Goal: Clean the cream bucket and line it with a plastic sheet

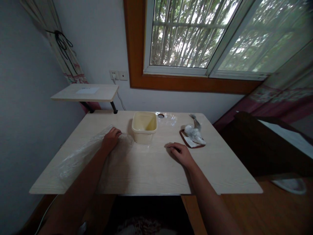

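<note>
My left hand (111, 138) lies on a clear plastic bag (83, 156) spread over the left half of the table, its fingers curled onto the film. Just right of that hand stands a cream, square-mouthed plastic bin (144, 132); its inside looks pale yellow. My right hand (180, 153) rests on the tabletop, right of the bin, with loosely bent fingers and nothing visible in them. Beyond it, a white crumpled or fluffy thing (194, 133) with a grey stalk-like end lies on a brown-rimmed flat piece (188, 143). Its kind is unclear.
The pale wooden table (156, 176) has a raised shelf (102, 93) at back left, with a paper (87, 90) on it. A round hole (160, 116) is near the back edge. Dark furniture (274, 143) stands to the right, below a window (186, 36) and curtain.
</note>
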A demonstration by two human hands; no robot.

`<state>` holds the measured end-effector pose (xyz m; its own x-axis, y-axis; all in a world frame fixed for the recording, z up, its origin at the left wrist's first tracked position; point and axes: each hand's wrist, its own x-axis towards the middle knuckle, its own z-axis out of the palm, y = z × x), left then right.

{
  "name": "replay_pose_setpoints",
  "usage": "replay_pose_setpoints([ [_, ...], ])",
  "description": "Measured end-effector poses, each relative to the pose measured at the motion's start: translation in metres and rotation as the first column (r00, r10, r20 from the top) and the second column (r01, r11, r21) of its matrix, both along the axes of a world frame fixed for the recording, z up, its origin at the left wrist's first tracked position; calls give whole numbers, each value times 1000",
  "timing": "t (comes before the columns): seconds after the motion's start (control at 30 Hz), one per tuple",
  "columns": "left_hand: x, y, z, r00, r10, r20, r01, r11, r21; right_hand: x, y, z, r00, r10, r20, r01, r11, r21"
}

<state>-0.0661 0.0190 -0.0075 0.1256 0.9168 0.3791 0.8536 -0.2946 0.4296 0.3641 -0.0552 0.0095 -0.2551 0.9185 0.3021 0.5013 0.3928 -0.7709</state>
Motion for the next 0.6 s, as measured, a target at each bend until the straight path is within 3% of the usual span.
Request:
replay_pose_setpoints([
  [0.2,-2,-9,10,975,-84,203,64,992,105,0,-1,0,1000,0,1,0,1000,-2],
  [0.3,-2,-20,23,958,-124,260,85,984,157,0,-2,-1,1000,5,-8,-5,1000,-5],
  [0.47,-3,-43,65,915,-242,322,163,953,255,1,-6,3,997,-60,-45,61,998,22],
  [0.6,-4,-56,102,844,-342,412,228,926,302,-4,-14,27,986,-159,-40,164,975,149],
])
